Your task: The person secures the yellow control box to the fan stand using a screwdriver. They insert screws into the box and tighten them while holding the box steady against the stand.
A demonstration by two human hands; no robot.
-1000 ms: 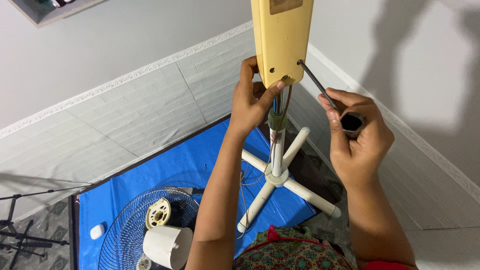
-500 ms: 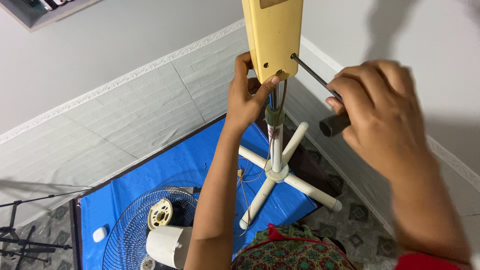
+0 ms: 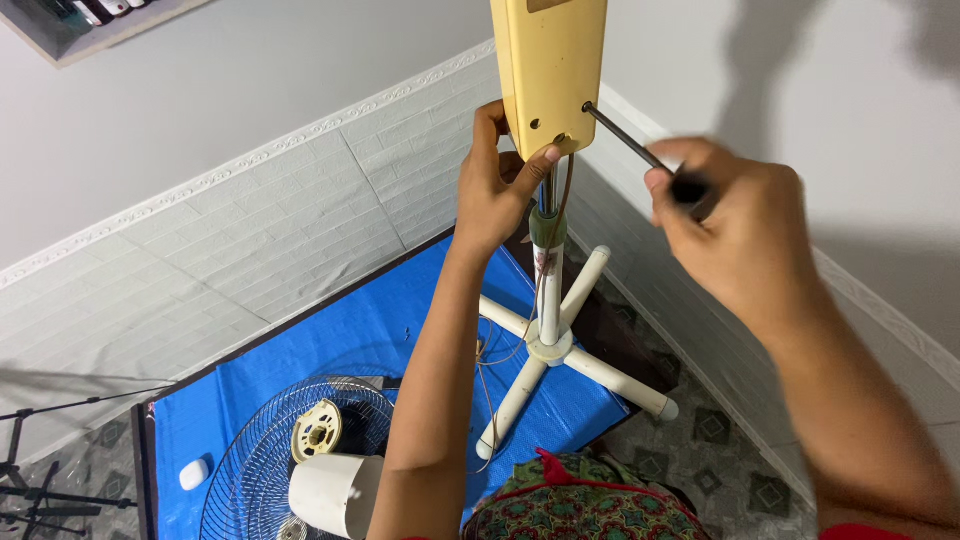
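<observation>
Blue tarp (image 3: 330,345) spread over the patterned tile floor (image 3: 720,430), running into the corner of the white brick-textured wall (image 3: 250,240).

Fan stand — white cross-shaped base (image 3: 560,350) sits on the tarp near the corner, its pole (image 3: 550,290) rising straight toward the camera. A cream-yellow control housing (image 3: 548,70) tops the pole, its lower end facing the lens, with a small screw hole visible on its face.

Wire fan grille (image 3: 260,450) lies flat on the tarp at lower left. Resting on it: a white cylindrical cover (image 3: 335,492) on its side, and a cream round disc part (image 3: 317,430) just behind it. A small white piece (image 3: 194,473) lies on the tarp beside the grille, apart from it.

Left hand (image 3: 500,190) — closed around the pole right under the housing, thumb tip pressed against the housing's lower edge.

Right hand (image 3: 725,235) — blurred, fingers wrapped tight around the dark handle of a screwdriver (image 3: 640,150). The thin metal shaft runs up and left, its tip set into the housing's right side.

Thin wires (image 3: 490,355) trail down by the pole to the base.
</observation>
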